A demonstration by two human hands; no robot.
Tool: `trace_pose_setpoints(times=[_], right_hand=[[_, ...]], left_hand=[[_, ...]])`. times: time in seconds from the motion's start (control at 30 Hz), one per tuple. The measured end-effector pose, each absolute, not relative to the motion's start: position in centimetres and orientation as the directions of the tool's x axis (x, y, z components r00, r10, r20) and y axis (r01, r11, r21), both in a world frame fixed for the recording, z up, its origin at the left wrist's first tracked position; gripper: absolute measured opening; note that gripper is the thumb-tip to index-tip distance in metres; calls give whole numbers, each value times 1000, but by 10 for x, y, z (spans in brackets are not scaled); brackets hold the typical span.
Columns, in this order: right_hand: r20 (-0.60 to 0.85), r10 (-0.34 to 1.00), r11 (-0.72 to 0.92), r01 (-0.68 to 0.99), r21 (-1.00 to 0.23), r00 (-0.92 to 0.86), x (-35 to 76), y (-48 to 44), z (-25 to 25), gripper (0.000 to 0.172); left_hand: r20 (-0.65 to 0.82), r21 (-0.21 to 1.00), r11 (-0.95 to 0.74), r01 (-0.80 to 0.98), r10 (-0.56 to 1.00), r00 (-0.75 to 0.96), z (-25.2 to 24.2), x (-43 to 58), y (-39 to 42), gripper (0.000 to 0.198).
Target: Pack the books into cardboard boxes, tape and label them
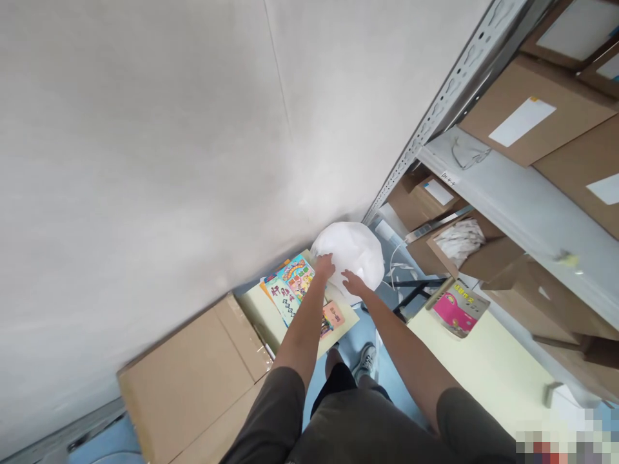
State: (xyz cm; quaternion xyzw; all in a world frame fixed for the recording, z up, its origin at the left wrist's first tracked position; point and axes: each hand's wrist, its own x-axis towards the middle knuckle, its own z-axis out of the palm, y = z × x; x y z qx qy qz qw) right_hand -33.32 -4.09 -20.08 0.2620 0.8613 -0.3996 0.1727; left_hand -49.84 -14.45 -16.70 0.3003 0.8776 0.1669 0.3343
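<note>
A bulging white plastic bag (355, 248) rests in the corner by the wall, beyond a pale yellow board. At the bag's left side my left hand (325, 265) has its fingers curled in against the plastic. My right hand (354, 283) lies on the near side of the bag, fingers apart and nothing visible in them. Beneath and left of my left forearm, colourful books (290, 287) lie on the pale yellow surface (258, 303). An orange book (333, 317) shows partly past that forearm.
A large cardboard box (193, 374) stands at left along the wall (145, 161). Right of me, a pale tabletop (483, 367) bears a pink and yellow book (459, 308). Behind it, a metal shelf (483, 180) holds several cardboard boxes (536, 109). A white cable (394, 264) hangs near the bag.
</note>
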Motion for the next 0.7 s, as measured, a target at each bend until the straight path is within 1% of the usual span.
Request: trace_pose_setpoints(times=[0.07, 0.1, 0.17, 0.23, 0.3, 0.4, 0.5, 0.57, 0.63, 0.7], right_hand=[[-560, 303, 534, 624, -570, -771, -329, -40, -201, 57], [-573, 308, 533, 636, -557, -760, -328, -39, -199, 57], [-567, 327, 530, 643, -553, -757, -327, -37, -196, 57], [-560, 335, 529, 643, -554, -758, -328, -36, -192, 56], [-554, 336, 536, 638, -553, -762, -331, -37, -190, 56], [-549, 359, 562, 644, -519, -755, -337, -37, -191, 62], [-572, 404, 580, 683, -443, -714, -345, -33, -193, 71], [-592, 426, 583, 708, -399, -684, -350, -28, -194, 75], [-604, 429, 588, 715, -378, -672, -353, -23, -193, 76], [-614, 427, 584, 721, -373, -664, -354, -20, -192, 76]], left_hand=[[-522, 438, 772, 460, 635, -569, -172, -501, -139, 56], [-534, 424, 775, 468, 631, -562, -173, -501, -138, 49], [-540, 415, 777, 473, 629, -560, -173, -499, -138, 32], [-527, 414, 776, 476, 631, -569, -170, -497, -141, 28], [-493, 422, 775, 470, 631, -598, -167, -495, -145, 37], [-464, 411, 772, 485, 636, -617, -165, -492, -149, 66], [-501, 334, 772, 541, 631, -592, -166, -489, -151, 84], [-546, 277, 796, 538, 591, -594, -168, -488, -151, 92], [-565, 267, 816, 513, 564, -603, -169, -487, -150, 89], [-542, 305, 806, 507, 585, -603, -170, -487, -147, 71]])
